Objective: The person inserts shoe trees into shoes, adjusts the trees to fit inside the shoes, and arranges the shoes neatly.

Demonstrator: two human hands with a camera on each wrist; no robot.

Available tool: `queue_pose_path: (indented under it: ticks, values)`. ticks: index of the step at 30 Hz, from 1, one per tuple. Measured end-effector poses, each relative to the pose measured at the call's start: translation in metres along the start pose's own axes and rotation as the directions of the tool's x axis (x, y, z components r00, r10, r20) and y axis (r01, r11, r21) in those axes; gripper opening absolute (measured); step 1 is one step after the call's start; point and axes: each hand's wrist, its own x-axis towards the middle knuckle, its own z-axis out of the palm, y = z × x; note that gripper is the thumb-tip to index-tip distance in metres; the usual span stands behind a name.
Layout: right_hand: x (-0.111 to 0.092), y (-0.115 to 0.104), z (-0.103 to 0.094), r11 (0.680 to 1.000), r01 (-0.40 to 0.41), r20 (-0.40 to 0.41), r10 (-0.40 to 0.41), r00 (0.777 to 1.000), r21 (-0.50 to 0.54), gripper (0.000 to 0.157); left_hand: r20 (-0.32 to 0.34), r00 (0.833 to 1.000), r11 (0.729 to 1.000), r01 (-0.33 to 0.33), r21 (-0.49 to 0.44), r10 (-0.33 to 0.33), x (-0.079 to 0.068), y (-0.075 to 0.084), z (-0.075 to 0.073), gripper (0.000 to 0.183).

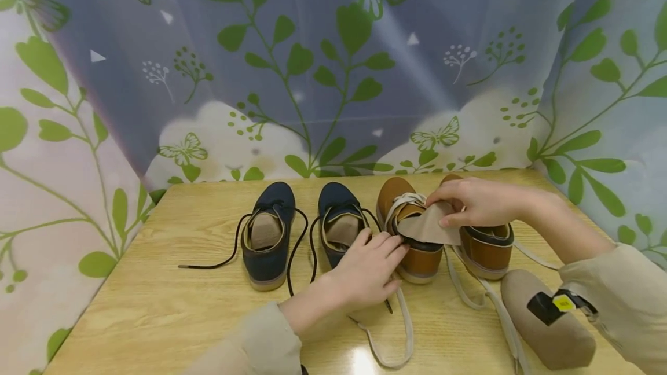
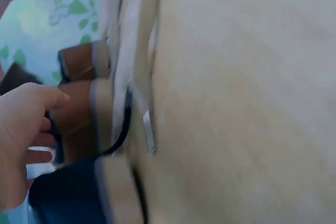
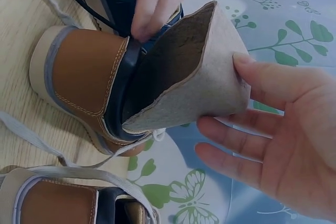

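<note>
Right hand (image 1: pixel 474 198) pinches a paper insert (image 1: pixel 427 228) between thumb and fingers, tilted at the opening of a brown shoe (image 1: pixel 419 260). Left hand (image 1: pixel 367 268) palm-down, thumb apart, fingers loosely bent by that shoe's heel; firmness of touch, cannot tell. Clock centred there: forearms (image 1: pixel 568 224) reach in from 4 and 8; second brown shoe (image 1: pixel 487 254) at 3, partly behind right hand; inner navy shoe (image 1: pixel 339 194) at 9, heel blocked by left hand; outer navy shoe (image 1: pixel 267 265) beyond. Pale lace (image 1: pixel 409 328) trails across the surface (image 1: pixel 156 282) at 6. Loose insert (image 1: pixel 539 328) at 4; printed cloth (image 1: pixel 333 74) at 12.
</note>
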Motion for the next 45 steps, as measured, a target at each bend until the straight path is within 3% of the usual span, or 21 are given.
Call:
queue_pose_path:
  ticks: [6, 11, 22, 35, 45]
  values:
    - [0.000, 0.001, 0.001, 1.000, 0.009, -0.008, -0.009, 1.000, -0.014, 0.042, 0.108, 0.992, 0.997, 0.075, -0.035, -0.071, 0.005, -0.030, -0.005, 0.056]
    - [0.000, 0.002, 0.003, 1.000, 0.022, -0.005, -0.022, 1.000, 0.001, 0.043, 0.143, 0.989, 0.999, 0.029, -0.035, -0.024, 0.011, -0.043, -0.004, 0.057]
    - [-0.004, 0.002, 0.004, 0.999, 0.048, -0.039, -0.048, 0.998, 0.006, 0.038, 0.114, 0.993, 0.999, -0.032, -0.008, 0.033, 0.016, -0.047, -0.004, 0.059]
    - [-0.006, -0.012, 0.017, 0.995, 0.038, -0.072, -0.045, 0.996, -0.094, 0.050, 0.145, 0.989, 0.999, -0.004, -0.051, 0.012, 0.016, -0.049, -0.005, 0.057]
    - [-0.006, -0.012, 0.021, 0.991, 0.051, -0.097, -0.064, 0.993, -0.127, 0.052, 0.177, 0.984, 1.000, 0.004, -0.028, 0.001, 0.017, -0.045, -0.010, 0.059]
